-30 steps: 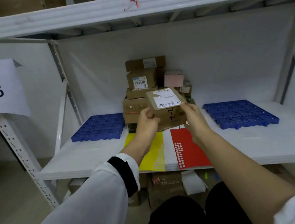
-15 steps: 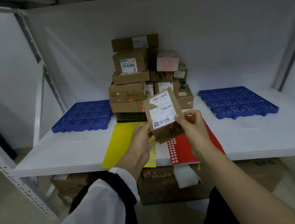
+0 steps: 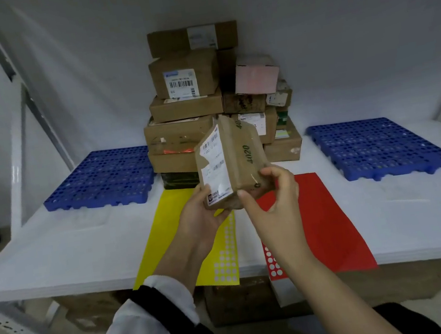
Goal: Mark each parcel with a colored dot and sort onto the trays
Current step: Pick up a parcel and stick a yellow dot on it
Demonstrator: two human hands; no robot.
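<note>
Cardboard parcel [image 3: 241, 161] is standing on end, left hand [image 3: 198, 221] and right hand [image 3: 276, 210] pinching only its base, so risking toppling.

1. We see a white shelf board [image 3: 56, 255] spread beneath the left hand [image 3: 198, 218] and right hand [image 3: 273, 210].
2. A grey metal upright [image 3: 45, 120] slants far left of the left hand.
3. A white backdrop [image 3: 337, 37] hangs beyond both hands.
4. Brown cartons [image 3: 238, 303] sit below them, under the shelf.

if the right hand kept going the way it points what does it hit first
The small brown parcel, which the right hand grips with curled fingers; behind that, likely the stack of cardboard boxes, though depth is unclear.
</note>
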